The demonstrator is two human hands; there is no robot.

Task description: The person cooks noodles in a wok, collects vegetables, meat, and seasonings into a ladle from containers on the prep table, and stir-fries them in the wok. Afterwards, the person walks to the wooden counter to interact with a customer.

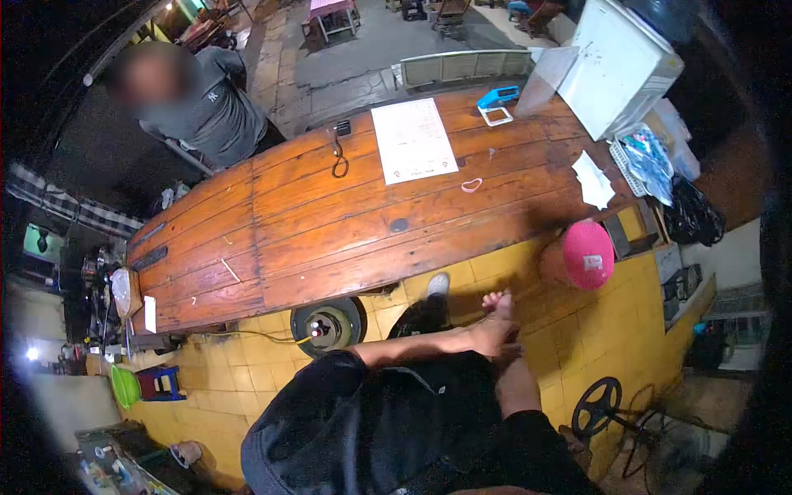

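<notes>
Both my hands meet in front of my dark shirt, over the yellow tiled floor [569, 346], just short of the wooden counter [330, 239]. My left hand [485, 335] comes in from the left and overlaps my right hand [499, 307] near the wrist; its fingers are hidden. A few small fingertips of the right hand show at the top, slightly apart. No object is visible in either hand. Close by on the right is a round pink-topped container or stool [587, 256].
On the counter lie a printed sheet [414, 140], a blue device [498, 99], a pink band [472, 186], a black cord [339, 161] and crumpled paper [592, 180]. A round object with a yellow hose [328, 327] stands below. Someone in grey [219, 111] stands across the counter.
</notes>
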